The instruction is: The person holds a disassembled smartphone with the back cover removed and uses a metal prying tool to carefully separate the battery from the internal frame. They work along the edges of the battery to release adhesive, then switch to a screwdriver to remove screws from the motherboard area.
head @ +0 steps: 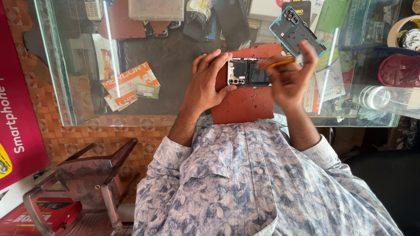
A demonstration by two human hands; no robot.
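An opened smartphone with its black insides showing lies on a red mat on the glass counter. My left hand rests flat on the phone's left end, near the camera module, pressing it down. My right hand grips a thin yellow-handled tool whose tip points at the phone's right part. The phone's teal back cover lies just beyond my right hand, inside up.
The glass counter holds orange leaflets beneath it at left, a clear plastic box and phone parts at the back, a pink basket and a clear jar at right. A brown plastic chair stands lower left.
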